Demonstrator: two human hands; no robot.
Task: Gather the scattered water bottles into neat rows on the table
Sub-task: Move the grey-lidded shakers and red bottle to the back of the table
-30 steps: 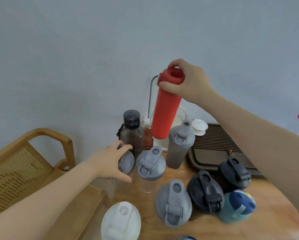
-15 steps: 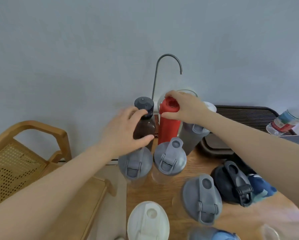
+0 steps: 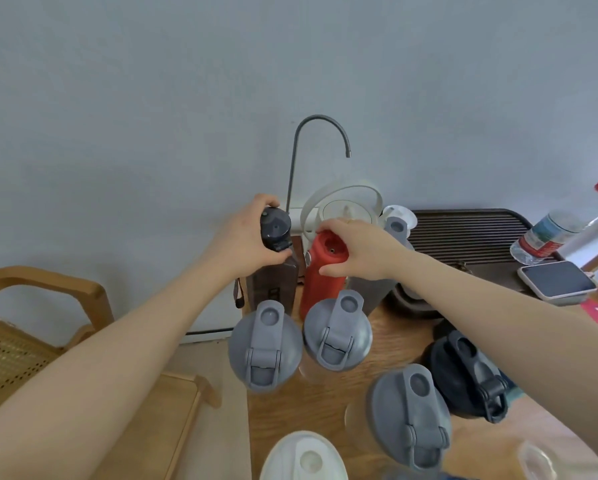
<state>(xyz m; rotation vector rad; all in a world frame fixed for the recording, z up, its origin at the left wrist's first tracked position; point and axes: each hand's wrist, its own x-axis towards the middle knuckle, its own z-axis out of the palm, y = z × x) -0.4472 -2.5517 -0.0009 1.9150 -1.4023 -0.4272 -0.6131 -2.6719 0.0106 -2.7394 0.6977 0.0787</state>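
Observation:
A red bottle (image 3: 320, 284) stands upright at the back of the wooden table (image 3: 315, 407), and my right hand (image 3: 358, 249) grips its top. To its left stands a dark smoky bottle (image 3: 273, 284) with a black cap, which my left hand (image 3: 245, 237) holds around the cap. In front of them two grey-lidded shakers (image 3: 264, 348) (image 3: 337, 332) stand side by side. Nearer lie a third grey-lidded shaker (image 3: 408, 410), a black-lidded one (image 3: 467, 372) and a white-lidded one (image 3: 302, 459). A grey bottle (image 3: 373, 296) stands behind my right forearm, mostly hidden.
A white kettle base with a curved spout (image 3: 346, 209) stands against the wall. A dark slatted tray (image 3: 464, 233) lies at the back right, with a plastic water bottle (image 3: 554, 230) and a phone (image 3: 555, 280) beyond. A wooden chair (image 3: 48, 299) stands left of the table.
My right hand has lowered the red bottle onto the table beside the dark bottle. My left hand left the grey shaker lid and took hold of the dark bottle's cap.

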